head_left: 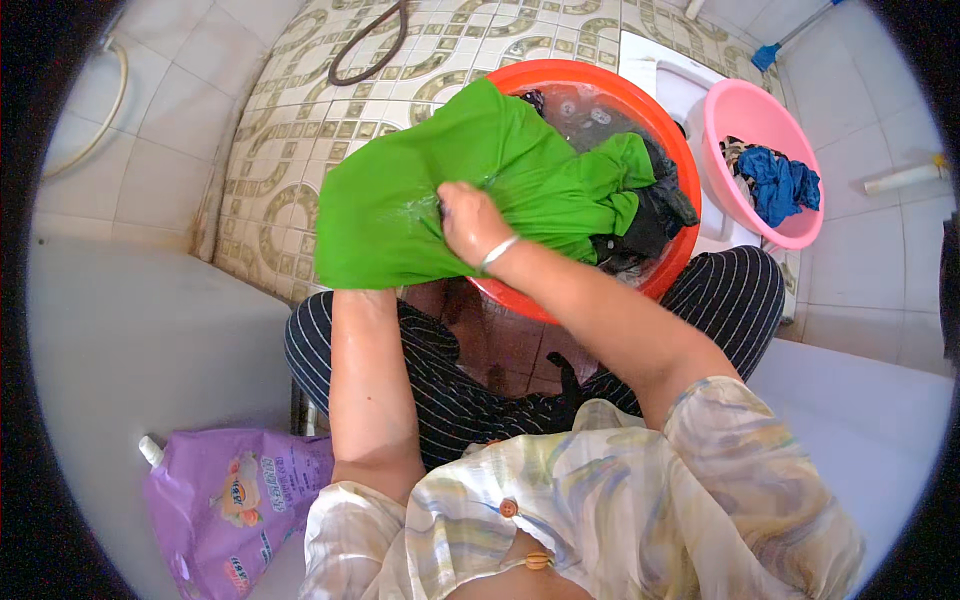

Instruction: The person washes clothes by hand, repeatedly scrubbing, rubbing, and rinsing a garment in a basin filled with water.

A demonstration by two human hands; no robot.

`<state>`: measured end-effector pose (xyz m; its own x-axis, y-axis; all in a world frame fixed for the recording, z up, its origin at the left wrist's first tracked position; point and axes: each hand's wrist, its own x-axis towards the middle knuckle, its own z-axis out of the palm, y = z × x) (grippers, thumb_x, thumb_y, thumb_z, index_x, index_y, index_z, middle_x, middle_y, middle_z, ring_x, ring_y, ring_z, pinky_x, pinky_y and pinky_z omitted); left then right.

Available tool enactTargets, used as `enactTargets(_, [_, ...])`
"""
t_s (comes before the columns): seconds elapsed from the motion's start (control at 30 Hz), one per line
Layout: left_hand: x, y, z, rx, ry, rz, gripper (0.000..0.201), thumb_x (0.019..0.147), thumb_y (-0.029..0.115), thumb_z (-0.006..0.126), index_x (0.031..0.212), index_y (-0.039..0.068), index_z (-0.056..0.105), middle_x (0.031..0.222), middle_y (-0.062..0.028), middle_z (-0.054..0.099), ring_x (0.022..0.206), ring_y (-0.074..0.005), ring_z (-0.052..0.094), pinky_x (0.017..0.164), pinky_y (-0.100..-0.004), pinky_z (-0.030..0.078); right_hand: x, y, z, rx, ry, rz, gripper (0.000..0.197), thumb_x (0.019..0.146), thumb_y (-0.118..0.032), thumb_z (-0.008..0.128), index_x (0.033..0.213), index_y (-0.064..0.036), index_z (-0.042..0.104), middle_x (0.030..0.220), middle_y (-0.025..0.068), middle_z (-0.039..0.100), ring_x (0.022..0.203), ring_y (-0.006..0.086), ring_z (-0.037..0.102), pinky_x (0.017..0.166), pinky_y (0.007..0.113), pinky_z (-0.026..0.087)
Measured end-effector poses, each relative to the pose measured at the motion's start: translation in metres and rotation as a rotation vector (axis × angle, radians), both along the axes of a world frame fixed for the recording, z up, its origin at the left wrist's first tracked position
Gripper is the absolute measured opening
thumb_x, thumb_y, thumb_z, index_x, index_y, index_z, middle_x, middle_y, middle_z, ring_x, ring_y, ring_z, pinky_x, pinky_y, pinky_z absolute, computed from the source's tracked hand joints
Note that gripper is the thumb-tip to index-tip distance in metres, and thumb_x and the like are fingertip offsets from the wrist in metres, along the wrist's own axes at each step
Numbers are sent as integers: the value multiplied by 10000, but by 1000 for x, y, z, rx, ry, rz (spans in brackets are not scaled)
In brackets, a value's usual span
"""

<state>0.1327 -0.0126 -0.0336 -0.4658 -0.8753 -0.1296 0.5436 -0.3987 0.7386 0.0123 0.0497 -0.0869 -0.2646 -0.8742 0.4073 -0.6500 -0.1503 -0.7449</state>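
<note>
A wet green garment [400, 170] is spread from the left over the rim of a large red basin [685, 265]. My left forearm [372, 390] goes in under the garment's near edge, and the cloth hides my left hand. On top of the cloth my right hand [470, 228] is closed in a fist, beside a whitish patch of suds. A small dark bit shows at its fingers, too little to name. Dark wet clothes [655, 195] lie in the basin in cloudy, sudsy water, partly under the green garment.
A pink basin [715, 110] with blue and patterned clothes [775, 185] stands tilted at the right on a white fixture. A purple spouted pouch [235, 500] is at the lower left. A dark hose [375, 40] lies on the patterned tile floor [280, 150]. White panels flank both sides.
</note>
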Motion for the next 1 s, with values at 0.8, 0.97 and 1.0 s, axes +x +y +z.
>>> enactTargets(0.8, [-9, -4, -4, 90, 40, 119, 294, 862, 251, 423, 1047, 40, 510, 1024, -88, 540, 928, -192, 521, 802, -314, 442, 11, -25, 76, 68, 226, 311, 175, 772, -63, 492, 883, 28, 591, 941, 212, 572, 882, 296, 565, 776, 355, 454])
enactTargets(0.97, [-7, 16, -20, 8, 297, -57, 393, 899, 323, 313, 1184, 72, 412, 1184, -107, 456, 1104, -211, 425, 944, -338, 338, 18, -19, 74, -52, 245, 307, 425, 857, -275, 382, 1114, 56, 456, 1179, 223, 436, 1130, 322, 392, 954, 414, 304])
enactTargets(1.0, [-23, 24, -1, 82, 259, -82, 397, 901, 318, 308, 1203, 75, 392, 1203, -105, 441, 1113, -208, 418, 946, -335, 336, -1, -26, 76, -50, 356, 269, 472, 869, -333, 348, 1116, 55, 457, 1177, 223, 440, 1129, 325, 392, 956, 407, 300])
